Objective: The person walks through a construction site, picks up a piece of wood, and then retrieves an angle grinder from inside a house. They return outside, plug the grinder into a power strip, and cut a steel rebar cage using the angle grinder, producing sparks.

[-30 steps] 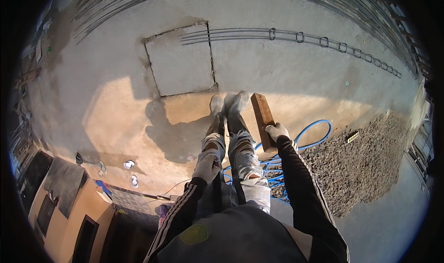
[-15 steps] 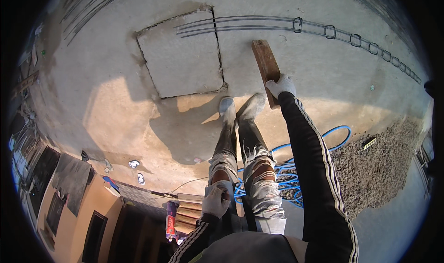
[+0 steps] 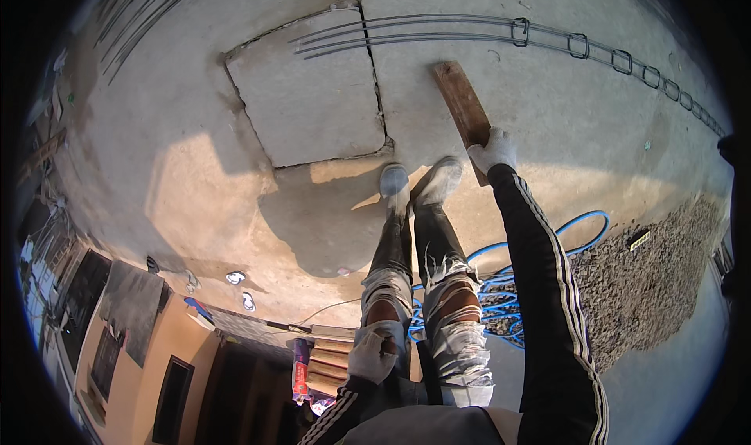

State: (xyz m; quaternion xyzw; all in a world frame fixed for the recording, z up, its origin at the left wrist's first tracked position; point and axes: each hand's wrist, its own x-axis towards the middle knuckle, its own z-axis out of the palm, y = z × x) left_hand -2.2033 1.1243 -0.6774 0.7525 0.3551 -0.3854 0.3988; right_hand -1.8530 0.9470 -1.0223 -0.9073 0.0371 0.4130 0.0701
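The gloved fingers [image 3: 476, 154] of the right hand [image 3: 491, 149] are closed firmly round the near part of a brown wooden plank [image 3: 463, 101], with the short near end showing just below the glove. The plank points forward and slightly left, ahead and to the right of the 2 boots [image 3: 395, 181]; whether it touches the floor cannot be told. The left hand [image 3: 371, 359], also gloved, is low in front of the left leg, close to the knee. Its fingers bend inward, but how far they close, and whether they hold anything, cannot be told

Black sleeves [image 3: 551, 281] with pale stripes lead back from both gloves, and the legs wear torn, faded jeans [image 3: 463, 351]. Left of the boots, a dark shadow [image 3: 321, 218] falls across the sunlit part of the concrete floor [image 3: 188, 202]. Beyond them is a squarish slab [image 3: 305, 101] outlined by a dark gap, crossed at its upper right by long steel bars [image 3: 438, 38] fitted with square ties farther right. To the right, a looped blue hose [image 3: 602, 230] lies beside a gravel heap [image 3: 649, 288]. Near the left hand are stacked wooden pieces [image 3: 328, 364] and a red and purple package [image 3: 300, 371]; farther left lie 2 white slippers [image 3: 235, 277]
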